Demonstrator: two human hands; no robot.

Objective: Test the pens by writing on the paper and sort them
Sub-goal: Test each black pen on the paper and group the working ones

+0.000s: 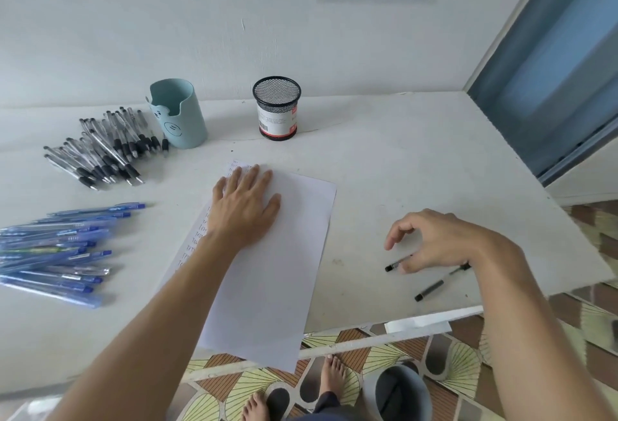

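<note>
My left hand (244, 203) lies flat on a white sheet of paper (284, 270) with straight fingers; small written lines run down the sheet's left edge. My right hand (431, 240) hovers with loosely curled fingers over a black pen (394, 266) on the table, its thumb near the pen; I cannot tell whether it touches. A second black pen (434, 286) lies just to the right, partly under my wrist. A pile of black-grip pens (107, 149) lies at the back left, a pile of blue pens (57, 250) at the left.
A light blue pen holder (179, 116) and a black mesh cup (277, 109) stand at the back of the white table (401, 159). The paper overhangs the table's front edge. A grey bin (398, 390) and bare feet are on the patterned floor below.
</note>
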